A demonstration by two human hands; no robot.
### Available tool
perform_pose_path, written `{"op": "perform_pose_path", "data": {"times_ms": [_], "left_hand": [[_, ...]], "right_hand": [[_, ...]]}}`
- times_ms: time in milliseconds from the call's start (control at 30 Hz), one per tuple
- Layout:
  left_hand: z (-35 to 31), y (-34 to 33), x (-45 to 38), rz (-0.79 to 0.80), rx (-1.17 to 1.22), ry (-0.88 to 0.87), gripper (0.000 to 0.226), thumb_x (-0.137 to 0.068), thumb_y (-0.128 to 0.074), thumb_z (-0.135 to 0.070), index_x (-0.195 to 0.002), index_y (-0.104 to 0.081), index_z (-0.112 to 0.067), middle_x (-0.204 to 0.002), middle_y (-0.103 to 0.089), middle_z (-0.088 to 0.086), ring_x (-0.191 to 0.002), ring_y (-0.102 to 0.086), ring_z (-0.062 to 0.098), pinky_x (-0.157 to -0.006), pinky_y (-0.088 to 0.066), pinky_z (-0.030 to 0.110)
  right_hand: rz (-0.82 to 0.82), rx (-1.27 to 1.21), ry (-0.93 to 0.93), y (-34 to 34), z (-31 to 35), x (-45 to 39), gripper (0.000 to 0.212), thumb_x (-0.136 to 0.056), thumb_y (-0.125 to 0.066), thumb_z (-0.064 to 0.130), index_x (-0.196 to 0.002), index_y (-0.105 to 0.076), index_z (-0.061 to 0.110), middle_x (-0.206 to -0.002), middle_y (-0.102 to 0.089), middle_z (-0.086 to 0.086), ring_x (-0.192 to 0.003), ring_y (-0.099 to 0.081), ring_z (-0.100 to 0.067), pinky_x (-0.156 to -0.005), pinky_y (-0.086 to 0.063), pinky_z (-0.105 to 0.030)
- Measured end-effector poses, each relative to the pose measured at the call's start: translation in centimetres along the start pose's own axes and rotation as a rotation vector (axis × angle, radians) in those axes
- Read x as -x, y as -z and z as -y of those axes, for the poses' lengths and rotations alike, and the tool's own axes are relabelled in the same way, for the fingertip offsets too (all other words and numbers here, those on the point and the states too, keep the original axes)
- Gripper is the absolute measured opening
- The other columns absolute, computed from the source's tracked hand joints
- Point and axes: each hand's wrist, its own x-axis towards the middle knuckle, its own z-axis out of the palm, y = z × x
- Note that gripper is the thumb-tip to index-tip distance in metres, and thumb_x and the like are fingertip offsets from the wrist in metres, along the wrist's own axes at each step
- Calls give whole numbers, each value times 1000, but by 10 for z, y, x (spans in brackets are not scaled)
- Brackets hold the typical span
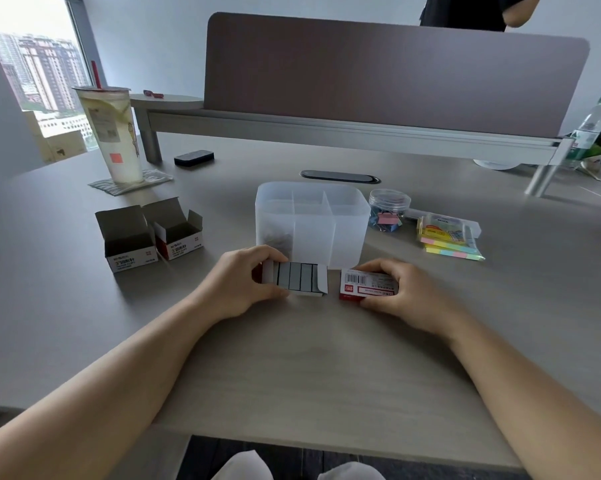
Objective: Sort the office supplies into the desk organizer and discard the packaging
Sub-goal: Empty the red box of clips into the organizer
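grey staple strips (297, 280) lie in their slid-out tray, gripped by the left hand (243, 282) just before the organizer (313, 220) on the worktop (309, 358); the right hand (399, 289) holds the red sleeve (366, 285). unpacking step; next, i judge, tip staples into a compartment.

We see two bare forearms running from the lower corners of the frame up toward its middle, with no sleeve, watch or ring on either (the upper arms fall outside the picture). The left hand (238, 282) and right hand (401, 294) are ungloved, with short, plain nails. At the bottom centre sit two white rounded shapes (243, 467), too cropped to identify.
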Motion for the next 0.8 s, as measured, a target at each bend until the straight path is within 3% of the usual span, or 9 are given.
{"op": "perform_pose_path", "data": {"times_ms": [100,233,333,400,467,567,667,800], "left_hand": [[1,5,1,1,-29,27,42,-66,-76,-18,-105,-61,-20,-86,-61,0,-71,-56,14,-66,-43,11],[-5,7,4,5,43,47,40,-68,-74,-14,-104,-59,-21,-74,-54,-11,-61,-49,5,-57,-40,3],[-13,7,3,20,81,34,40,-68,-74,-12,-104,-58,-20,-75,-54,-11,-61,-49,7,-57,-39,2],[-19,12,1,25,102,26,38,-69,-74,-11,-102,-59,-21,-79,-56,-9,-65,-52,12,-60,-42,6],[-26,18,-3,24,106,4,36,-69,-73,-10,-97,-56,-25,-85,-58,-5,-73,-57,18,-70,-50,18],[-37,25,-7,18,104,-28,35,-69,-73,-8,-94,-55,-26,-87,-57,-8,-72,-56,17,-76,-52,31],[-42,30,-12,22,115,-33,37,-68,-73,-6,-93,-55,-26,-91,-58,-3,-80,-57,21,-77,-52,33],[-48,36,-22,21,109,-13,31,-72,-71,-16,-97,-55,-24,-93,-59,11,-81,-55,23,-75,-47,32]], "right_hand": [[16,19,-31,2,-1,0,47,-76,-68,18,-121,-51,18,-119,-53,-2,-101,-48,-10,-74,-38,-14],[-84,145,11,1,6,-2,55,-76,-67,32,-126,-48,18,-128,-47,-1,-121,-40,-16,-93,-31,-23],[-162,10,99,-1,25,-5,46,-78,-64,34,-120,-52,19,-117,-54,1,-104,-50,-12,-86,-38,-22],[-108,-90,73,-2,38,-10,40,-79,-61,40,-114,-54,22,-102,-60,2,-86,-57,-11,-78,-46,-26],[-66,-145,44,-2,50,-16,34,-78,-61,44,-102,-57,20,-87,-62,1,-74,-58,-11,-73,-48,-29],[-69,-184,33,-2,64,-26,26,-77,-64,30,-91,-57,9,-67,-58,2,-54,-55,-11,-56,-45,-25],[-56,-213,23,1,70,-33,17,-80,-61,15,-93,-54,7,-64,-56,0,-49,-54,-11,-48,-46,-22],[-52,-291,11,5,73,-42,18,-82,-59,10,-97,-51,5,-65,-53,-3,-48,-55,-13,-43,-48,-17]]}}
